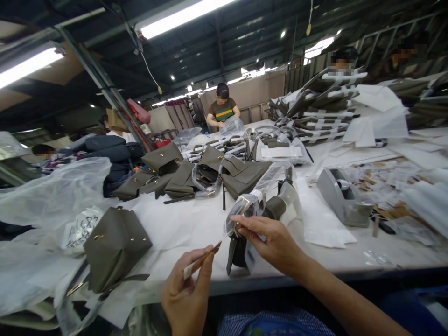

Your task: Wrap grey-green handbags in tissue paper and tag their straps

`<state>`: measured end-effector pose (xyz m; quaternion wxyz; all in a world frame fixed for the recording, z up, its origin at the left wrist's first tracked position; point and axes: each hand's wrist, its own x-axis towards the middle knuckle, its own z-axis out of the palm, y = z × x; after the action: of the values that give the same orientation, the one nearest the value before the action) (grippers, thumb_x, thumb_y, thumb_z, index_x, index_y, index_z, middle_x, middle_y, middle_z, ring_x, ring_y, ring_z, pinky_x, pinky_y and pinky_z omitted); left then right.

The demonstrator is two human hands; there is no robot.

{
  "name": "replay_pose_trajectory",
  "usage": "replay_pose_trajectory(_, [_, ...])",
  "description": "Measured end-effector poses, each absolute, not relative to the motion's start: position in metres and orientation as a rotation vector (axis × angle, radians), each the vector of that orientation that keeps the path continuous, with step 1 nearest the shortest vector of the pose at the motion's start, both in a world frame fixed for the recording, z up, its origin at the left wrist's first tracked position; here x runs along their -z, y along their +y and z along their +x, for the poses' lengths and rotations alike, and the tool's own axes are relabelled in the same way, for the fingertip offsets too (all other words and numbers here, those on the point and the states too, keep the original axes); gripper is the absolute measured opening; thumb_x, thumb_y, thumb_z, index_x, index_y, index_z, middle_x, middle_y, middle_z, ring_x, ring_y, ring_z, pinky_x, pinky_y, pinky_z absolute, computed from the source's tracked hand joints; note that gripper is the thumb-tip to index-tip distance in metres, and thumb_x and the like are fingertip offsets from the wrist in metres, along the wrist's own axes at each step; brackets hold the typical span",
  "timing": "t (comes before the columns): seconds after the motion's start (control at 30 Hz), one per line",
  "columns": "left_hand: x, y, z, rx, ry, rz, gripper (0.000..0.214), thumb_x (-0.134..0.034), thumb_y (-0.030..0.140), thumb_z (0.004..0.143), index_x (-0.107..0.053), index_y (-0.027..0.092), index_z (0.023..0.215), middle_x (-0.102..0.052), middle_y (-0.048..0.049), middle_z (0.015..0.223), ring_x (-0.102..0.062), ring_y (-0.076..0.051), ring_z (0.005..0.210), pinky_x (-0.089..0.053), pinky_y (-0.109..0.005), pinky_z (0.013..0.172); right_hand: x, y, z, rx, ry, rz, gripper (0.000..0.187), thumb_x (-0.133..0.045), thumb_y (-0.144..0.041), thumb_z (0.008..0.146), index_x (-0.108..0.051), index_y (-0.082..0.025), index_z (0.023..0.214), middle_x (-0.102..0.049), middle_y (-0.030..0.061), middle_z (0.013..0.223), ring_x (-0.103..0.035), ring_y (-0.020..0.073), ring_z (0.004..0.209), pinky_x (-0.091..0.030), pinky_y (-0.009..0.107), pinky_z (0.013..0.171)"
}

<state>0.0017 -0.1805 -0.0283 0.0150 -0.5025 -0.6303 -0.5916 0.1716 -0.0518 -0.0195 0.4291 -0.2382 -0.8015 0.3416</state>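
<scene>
A brown tag point(206, 259) sits at the lower centre of the frame, pinched between the thumb and fingers of the left hand point(185, 294). Up and to the right of it, a plastic-wrapped strap point(257, 198) belongs to a dark olive bag point(275, 208) near the front edge of the tabletop point(332, 259). The right hand, point(276, 240) entering from the lower right, pinches at the strap's lower end (its finer parts are too small to make out).

At the lower left, another olive bag point(117, 247) with gold-coloured studs rests tilted, clear plastic sheeting point(52, 186) behind it. A loose group of olive bags point(245, 179) fills the middle of the frame. Right of centre lie white sheets point(324, 219), with a grey tape dispenser point(345, 200) just beside them. A tall stack of olive bags with white-wrapped handles point(325, 114) stands at the upper right, and a co-worker in a striped apron point(223, 112) is at upper centre, beneath lit tube lamps point(185, 18).
</scene>
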Motion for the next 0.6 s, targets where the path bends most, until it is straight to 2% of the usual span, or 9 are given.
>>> replay_pose_trajectory(0.1, [0.065,-0.189,0.01,1.653,-1.719,-2.013,0.041,-0.069,0.013,0.083,-0.07,0.038,0.115,-0.078,0.0001,0.096,-0.074,-0.024,0.083,-0.061,-0.036,0.074,0.024,-0.051,0.166,-0.857,-1.958,-0.624,0.033,-0.055,-0.027,0.097,-0.065,-0.031,0.129,-0.073,0.0017,0.117,-0.069,0.02,0.105,-0.054,0.032,0.095])
replay_pose_trajectory(0.17, [0.085,-0.183,0.016,1.592,-1.518,-2.305,0.048,-0.064,0.013,0.086,-0.064,0.038,0.127,-0.077,-0.0022,0.103,-0.074,-0.025,0.087,-0.062,-0.038,0.077,0.024,-0.051,0.161,-0.892,-1.894,-0.658,0.032,-0.058,-0.026,0.095,-0.067,-0.029,0.125,-0.073,0.001,0.116,-0.07,0.0204,0.105,-0.054,0.033,0.096])
replay_pose_trajectory(0.27, [0.094,-0.165,0.016,1.569,-1.661,-2.374,0.039,-0.058,0.017,0.091,-0.067,0.036,0.124,-0.076,-0.0038,0.106,-0.073,-0.026,0.091,-0.061,-0.04,0.081,0.022,-0.051,0.16,-0.94,-1.816,-0.68,0.031,-0.06,-0.026,0.094,-0.068,-0.028,0.124,-0.072,0.0005,0.119,-0.068,0.0211,0.109,-0.052,0.034,0.101])
replay_pose_trajectory(0.37, [0.087,-0.157,0.002,1.607,-1.827,-2.403,0.026,-0.059,0.03,0.092,-0.072,0.032,0.114,-0.076,-0.0065,0.104,-0.072,-0.027,0.093,-0.059,-0.039,0.084,0.023,-0.048,0.17,-0.964,-1.794,-0.662,0.03,-0.06,-0.028,0.093,-0.069,-0.027,0.122,-0.072,0.0013,0.12,-0.068,0.0216,0.11,-0.051,0.036,0.103])
replay_pose_trajectory(0.43, [0.087,-0.157,-0.008,1.786,-1.824,-2.408,0.033,-0.049,0.042,0.096,-0.074,0.025,0.109,-0.076,-0.0099,0.101,-0.072,-0.027,0.093,-0.059,-0.039,0.083,0.029,-0.047,0.182,-1.006,-1.779,-0.648,0.03,-0.061,-0.03,0.093,-0.07,-0.026,0.121,-0.074,0.0026,0.115,-0.071,0.0207,0.101,-0.055,0.034,0.097])
replay_pose_trajectory(0.5, [0.099,-0.156,-0.013,2.13,-1.88,-2.103,0.046,-0.036,0.047,0.1,-0.073,0.02,0.106,-0.076,-0.0114,0.098,-0.072,-0.026,0.092,-0.059,-0.038,0.082,0.04,-0.047,0.196,-1.069,-1.722,-0.666,0.031,-0.06,-0.032,0.094,-0.068,-0.025,0.122,-0.076,0.0034,0.107,-0.074,0.0181,0.085,-0.06,0.031,0.085])
replay_pose_trajectory(0.53, [0.108,-0.153,-0.013,2.25,-1.945,-1.912,0.045,-0.038,0.048,0.099,-0.071,0.02,0.11,-0.075,-0.0116,0.103,-0.071,-0.027,0.096,-0.059,-0.038,0.083,0.048,-0.047,0.202,-1.095,-1.681,-0.692,0.031,-0.059,-0.033,0.095,-0.068,-0.025,0.123,-0.076,0.0034,0.103,-0.074,0.0167,0.078,-0.061,0.029,0.08])
replay_pose_trajectory(0.6, [0.132,-0.14,-0.007,2.291,-2.037,-1.73,0.05,-0.054,0.053,0.09,-0.061,0.02,0.128,-0.067,-0.0135,0.127,-0.065,-0.03,0.114,-0.056,-0.041,0.093,0.066,-0.046,0.213,-1.122,-1.596,-0.765,0.031,-0.058,-0.036,0.095,-0.068,-0.025,0.123,-0.077,0.0031,0.095,-0.073,0.0153,0.069,-0.061,0.026,0.072])
